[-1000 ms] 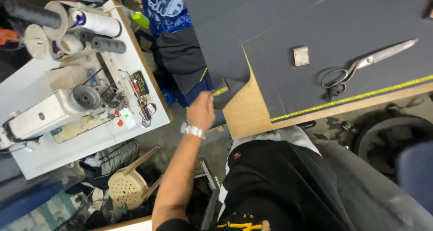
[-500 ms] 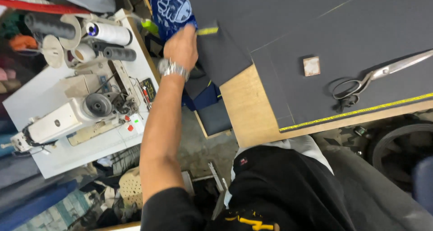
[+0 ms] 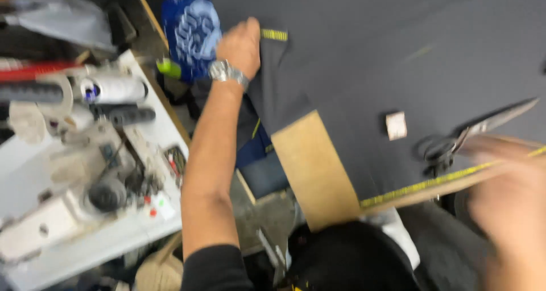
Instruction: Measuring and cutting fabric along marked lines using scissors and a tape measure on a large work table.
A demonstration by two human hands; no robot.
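The left hand (image 3: 242,44) is closed on the folded edge of the dark grey cloth (image 3: 364,52) at the far left corner of the wooden table (image 3: 315,169). The right hand (image 3: 509,206) is a blur by the near edge (its grip can't be made out). On the cloth lie scissors (image 3: 472,134) and a small square block (image 3: 396,125); a yellow-marked edge (image 3: 432,183) runs along the table's near side. A sewing machine (image 3: 85,194) stands left of the table.

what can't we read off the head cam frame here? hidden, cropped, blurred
- Right hand: motion-blurred and cut by the right and bottom edges; grip cannot be told.
- Left hand: on the dark grey fabric beside the yellow tape end; its fingers are hidden behind the hand.
- Scissors: handles smeared, partly behind the right hand's blur.
- Sewing machine: blurred, details unreadable.
- Small square block: too blurred to identify.
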